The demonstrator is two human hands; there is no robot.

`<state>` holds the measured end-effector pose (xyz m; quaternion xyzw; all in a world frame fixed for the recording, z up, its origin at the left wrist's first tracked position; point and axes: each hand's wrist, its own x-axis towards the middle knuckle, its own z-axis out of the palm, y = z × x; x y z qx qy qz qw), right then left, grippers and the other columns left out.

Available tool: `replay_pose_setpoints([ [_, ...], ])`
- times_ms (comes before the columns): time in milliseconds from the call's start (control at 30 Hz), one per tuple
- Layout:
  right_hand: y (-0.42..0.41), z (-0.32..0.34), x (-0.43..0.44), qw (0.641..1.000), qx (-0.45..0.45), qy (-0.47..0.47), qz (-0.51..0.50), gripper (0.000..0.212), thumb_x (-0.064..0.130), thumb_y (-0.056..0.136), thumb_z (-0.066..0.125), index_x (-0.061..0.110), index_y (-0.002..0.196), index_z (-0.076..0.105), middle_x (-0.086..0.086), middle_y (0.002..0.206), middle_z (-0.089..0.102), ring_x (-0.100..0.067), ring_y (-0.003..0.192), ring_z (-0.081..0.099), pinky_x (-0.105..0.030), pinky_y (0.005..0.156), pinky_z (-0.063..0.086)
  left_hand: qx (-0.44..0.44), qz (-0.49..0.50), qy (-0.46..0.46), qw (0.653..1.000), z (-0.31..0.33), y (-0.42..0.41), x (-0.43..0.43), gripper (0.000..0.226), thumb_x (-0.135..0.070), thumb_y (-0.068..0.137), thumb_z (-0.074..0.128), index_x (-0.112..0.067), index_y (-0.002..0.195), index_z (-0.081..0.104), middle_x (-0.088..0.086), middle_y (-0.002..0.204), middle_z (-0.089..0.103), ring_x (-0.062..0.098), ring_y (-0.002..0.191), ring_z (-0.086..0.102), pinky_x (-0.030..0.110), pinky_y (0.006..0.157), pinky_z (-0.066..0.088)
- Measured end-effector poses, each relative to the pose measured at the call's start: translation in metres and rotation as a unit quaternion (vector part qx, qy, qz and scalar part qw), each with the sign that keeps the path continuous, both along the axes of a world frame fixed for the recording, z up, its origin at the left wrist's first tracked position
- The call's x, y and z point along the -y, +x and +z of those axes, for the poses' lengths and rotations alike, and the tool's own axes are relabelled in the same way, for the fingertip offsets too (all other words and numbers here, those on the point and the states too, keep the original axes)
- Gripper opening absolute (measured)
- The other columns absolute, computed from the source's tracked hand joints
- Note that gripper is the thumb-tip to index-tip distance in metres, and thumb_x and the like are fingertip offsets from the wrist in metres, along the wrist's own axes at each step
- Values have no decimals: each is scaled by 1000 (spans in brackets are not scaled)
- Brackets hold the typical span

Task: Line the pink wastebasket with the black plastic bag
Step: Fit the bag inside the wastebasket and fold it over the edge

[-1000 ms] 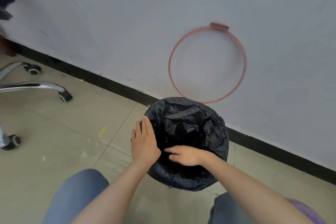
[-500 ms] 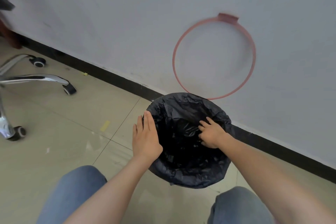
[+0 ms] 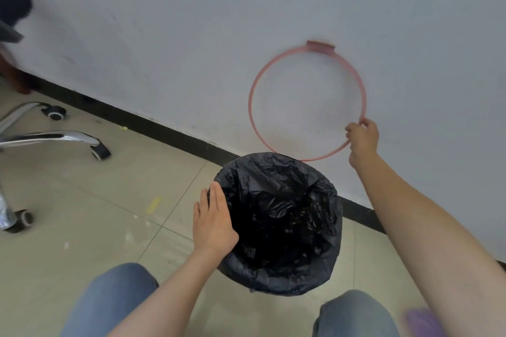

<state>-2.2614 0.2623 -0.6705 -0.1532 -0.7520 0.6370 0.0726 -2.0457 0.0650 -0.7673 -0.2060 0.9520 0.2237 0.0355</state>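
The black plastic bag (image 3: 282, 216) fills the wastebasket on the floor by the wall, its edge folded over the rim so the pink basket itself is hidden. My left hand (image 3: 212, 220) lies flat on the bag at the basket's left rim, fingers together. A pink ring (image 3: 253, 85) with a small tab at its top leans upright against the wall just behind the basket. My right hand (image 3: 362, 138) is closed on the ring's lower right arc.
An office chair's chrome legs and castors (image 3: 100, 149) stand on the tiled floor at the left. A black skirting strip (image 3: 153, 124) runs along the wall's foot. My knees in jeans (image 3: 109, 301) frame the basket from below. A purple thing (image 3: 421, 320) shows at the bottom right.
My right hand has come out of the bag, risen to the right and taken hold of the pink ring. My left hand has stayed on the basket's left rim.
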Motion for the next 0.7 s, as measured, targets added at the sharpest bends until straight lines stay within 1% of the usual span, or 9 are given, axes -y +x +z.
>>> replay_pose_setpoints([
  [100,27,19,-2,995,-95,17,20,39,-8,81,48,6,118,47,5,79,50,-2,69,48,-9,59,40,0,7,6,1000,0,1,0,93,-17,81,53,-7,142,-15,8,157,-8,27,145,-6,42,119,4],
  [200,82,35,-5,948,-190,210,148,35,-6,79,51,12,109,52,6,75,55,11,67,52,-1,62,37,-10,4,19,1000,1,1,1,87,-28,85,48,-11,143,-14,7,158,-7,31,144,-1,43,119,9],
  [333,160,26,-12,781,-173,503,328,37,11,74,47,12,109,60,-9,80,70,-25,71,63,-30,73,45,-35,6,58,998,-2,2,2,73,-26,89,41,-13,145,-5,10,158,4,32,142,10,45,116,20],
  [433,202,-7,-15,673,-124,562,465,50,12,73,45,20,122,50,-9,94,68,-30,88,61,-39,84,44,-148,61,236,959,2,1,3,49,-10,86,42,-21,132,31,13,132,47,35,125,37,52,102,40],
  [467,213,-20,-13,660,-110,554,495,52,13,76,44,21,127,44,-8,102,65,-29,94,58,-41,86,43,-182,109,336,918,5,1,5,40,-7,87,41,-24,123,38,10,122,53,37,121,43,52,98,43],
  [533,231,-42,-4,655,-99,544,515,51,25,84,43,21,134,35,-4,112,60,-26,102,53,-39,92,39,-202,203,488,825,9,4,8,43,-7,92,37,-24,132,34,9,137,44,34,129,38,47,105,39],
  [567,236,-51,1,653,-108,549,510,50,36,85,40,21,133,36,-2,110,61,-24,99,55,-38,91,41,-196,241,518,797,8,6,12,45,-10,95,35,-21,139,29,10,145,35,30,133,34,44,108,34],
  [633,243,-68,13,648,-147,579,473,56,53,78,33,21,120,51,5,87,68,-17,76,62,-31,71,51,-178,249,519,798,2,12,18,38,-20,97,30,-17,134,38,8,138,43,24,128,38,39,106,34],
  [700,245,-82,22,634,-152,617,441,51,61,71,36,28,98,63,12,64,67,-8,55,60,-21,51,49,-158,225,487,829,-4,18,19,26,-25,97,28,-26,92,53,0,99,54,20,103,46,30,83,41],
])
